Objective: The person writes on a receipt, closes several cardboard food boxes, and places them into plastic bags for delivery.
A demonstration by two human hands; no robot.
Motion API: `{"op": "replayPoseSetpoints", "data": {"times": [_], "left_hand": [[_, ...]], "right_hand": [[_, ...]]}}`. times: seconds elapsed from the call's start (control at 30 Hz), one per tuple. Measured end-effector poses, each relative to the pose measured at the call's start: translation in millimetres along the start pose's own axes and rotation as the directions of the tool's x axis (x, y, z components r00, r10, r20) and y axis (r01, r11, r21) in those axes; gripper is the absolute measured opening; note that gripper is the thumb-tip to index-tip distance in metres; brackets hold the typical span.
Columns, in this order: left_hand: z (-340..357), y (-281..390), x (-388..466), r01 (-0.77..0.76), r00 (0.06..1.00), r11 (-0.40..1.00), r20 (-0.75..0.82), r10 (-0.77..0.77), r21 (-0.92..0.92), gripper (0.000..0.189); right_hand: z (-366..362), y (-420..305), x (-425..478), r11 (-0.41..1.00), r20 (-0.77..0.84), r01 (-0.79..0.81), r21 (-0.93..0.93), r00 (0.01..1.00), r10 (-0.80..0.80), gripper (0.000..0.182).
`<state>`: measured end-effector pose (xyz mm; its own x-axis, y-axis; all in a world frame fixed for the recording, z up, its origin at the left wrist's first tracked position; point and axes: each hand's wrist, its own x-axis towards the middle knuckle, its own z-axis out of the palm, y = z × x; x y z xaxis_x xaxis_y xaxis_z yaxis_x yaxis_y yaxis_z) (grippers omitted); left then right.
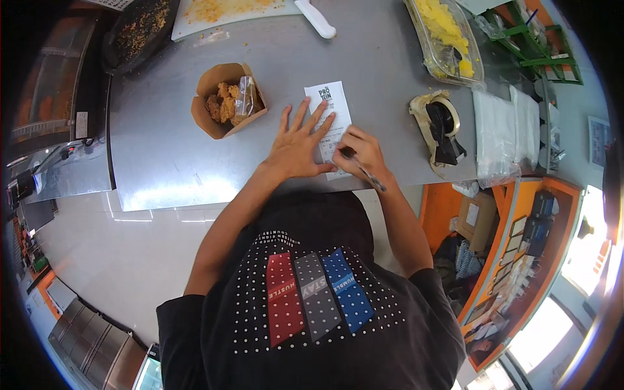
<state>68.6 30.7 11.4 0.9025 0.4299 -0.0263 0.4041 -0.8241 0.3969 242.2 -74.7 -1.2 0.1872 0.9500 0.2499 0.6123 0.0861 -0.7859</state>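
A printed paper receipt [336, 117] lies on the steel worktop [161, 170] in front of me. My left hand [295, 146] presses flat on it with fingers spread, covering part of its left side. A pen [363, 169] is gripped in my right hand [363, 151], which rests on the lower right part of the receipt. The pen's tip is hidden by my fingers. To the left of my left hand stands an opened brown cardboard food box [207, 119]. It holds pieces of fried chicken [224, 105] and a small clear plastic packet [245, 95].
A white-handled knife [319, 22] lies by a crumb-strewn cutting board [195, 29]. A dark pan [141, 34] sits back left. Right are a plastic tub of yellow food [451, 44], a tape dispenser [438, 126] and plastic bags [492, 131]. Orange shelving [441, 204] stands below.
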Motion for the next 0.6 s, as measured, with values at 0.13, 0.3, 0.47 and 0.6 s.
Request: {"op": "replayPoseSetpoints", "data": {"times": [0.13, 0.3, 0.47, 0.6], "left_hand": [[1, -1, -3, 0.008, 1.000, 1.000, -0.002, -0.008, -0.006, 0.107], [-4, 2, 2, 0.038, 0.997, 0.999, 0.059, -0.038, 0.003, 0.104], [1, -1, 5, 0.019, 1.000, 0.999, 0.012, -0.020, 0.037, 0.101], [5, -3, 5, 0.056, 0.998, 0.998, -0.017, -0.055, 0.017, 0.103]], "right_hand": [[-28, -8, -26, 0.997, 0.071, -0.068, -0.041, 0.995, 0.071, 0.015], [-48, 2, -15, 0.952, -0.079, -0.305, -0.025, 0.950, 0.302, 0.012], [-41, -15, 13, 0.930, 0.125, -0.272, -0.249, 0.943, 0.309, 0.018], [-30, -19, 19, 0.854, 0.139, -0.259, -0.451, 0.925, 0.353, 0.027]]}}
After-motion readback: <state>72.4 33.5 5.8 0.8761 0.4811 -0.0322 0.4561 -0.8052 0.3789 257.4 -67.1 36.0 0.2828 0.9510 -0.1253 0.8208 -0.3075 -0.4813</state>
